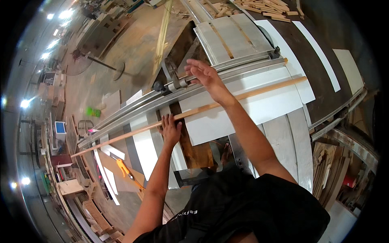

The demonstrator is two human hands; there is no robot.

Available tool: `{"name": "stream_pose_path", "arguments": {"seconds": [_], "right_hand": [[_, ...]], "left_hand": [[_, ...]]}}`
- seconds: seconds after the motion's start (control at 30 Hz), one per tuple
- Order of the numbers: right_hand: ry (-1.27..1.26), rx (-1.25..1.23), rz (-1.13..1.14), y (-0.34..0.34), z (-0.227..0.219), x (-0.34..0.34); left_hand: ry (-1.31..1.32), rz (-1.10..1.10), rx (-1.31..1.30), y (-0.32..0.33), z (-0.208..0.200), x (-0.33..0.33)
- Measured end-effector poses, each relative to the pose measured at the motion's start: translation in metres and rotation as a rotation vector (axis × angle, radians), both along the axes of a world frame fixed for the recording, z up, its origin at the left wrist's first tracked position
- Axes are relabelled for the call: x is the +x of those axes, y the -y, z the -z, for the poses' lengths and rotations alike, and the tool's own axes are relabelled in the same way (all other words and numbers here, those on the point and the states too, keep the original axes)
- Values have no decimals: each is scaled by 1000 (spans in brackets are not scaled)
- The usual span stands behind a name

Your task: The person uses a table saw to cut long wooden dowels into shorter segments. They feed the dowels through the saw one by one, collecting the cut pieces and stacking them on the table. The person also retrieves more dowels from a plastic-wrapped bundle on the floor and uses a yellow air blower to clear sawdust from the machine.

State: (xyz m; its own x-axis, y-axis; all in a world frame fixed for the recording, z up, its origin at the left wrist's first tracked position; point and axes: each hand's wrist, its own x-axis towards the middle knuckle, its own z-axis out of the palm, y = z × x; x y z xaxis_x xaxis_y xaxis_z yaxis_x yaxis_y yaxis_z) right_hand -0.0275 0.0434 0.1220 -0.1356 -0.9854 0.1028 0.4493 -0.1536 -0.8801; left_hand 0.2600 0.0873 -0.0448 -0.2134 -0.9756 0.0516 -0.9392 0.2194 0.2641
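Observation:
A long, thin wooden strip [251, 93] runs aslant across the machine table, over white panels. My left hand [170, 130] grips the strip near its middle, fingers over the far edge and thumb on the near side. Beyond the strip, my right hand [207, 79] is raised with its fingers apart and nothing in it. Its fingertips are nearest to a metal clamp-like stop [172, 75] on the long metal rail [227, 75]. Under the strip, to the right of my left hand, lies a large white panel [243, 113].
A sliding metal table [231, 38] stands beyond the rail. Wood offcuts [267, 6] are heaped at the far right, near another white strip [318, 54]. An orange-handled tool [125, 168] is at the left. A pedestal fan [81, 60] stands on the floor; scrap boards [330, 170] lean at the right.

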Motion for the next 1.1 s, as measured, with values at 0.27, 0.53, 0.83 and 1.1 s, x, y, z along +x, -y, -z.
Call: {"name": "stream_pose_path", "arguments": {"seconds": [0.27,0.53,0.83,1.1], "right_hand": [[-823,539,720,-80,134,-122],[-572,875,818,-49,154,-216],[-590,834,994,-9,195,-207],[-534,809,862,-20,177,-205]], "left_hand": [[5,-118,-79,20,9,11],[62,-268,-125,45,5,45],[-252,116,-365,48,-33,-49],[14,587,-330,96,-36,-210]]}}
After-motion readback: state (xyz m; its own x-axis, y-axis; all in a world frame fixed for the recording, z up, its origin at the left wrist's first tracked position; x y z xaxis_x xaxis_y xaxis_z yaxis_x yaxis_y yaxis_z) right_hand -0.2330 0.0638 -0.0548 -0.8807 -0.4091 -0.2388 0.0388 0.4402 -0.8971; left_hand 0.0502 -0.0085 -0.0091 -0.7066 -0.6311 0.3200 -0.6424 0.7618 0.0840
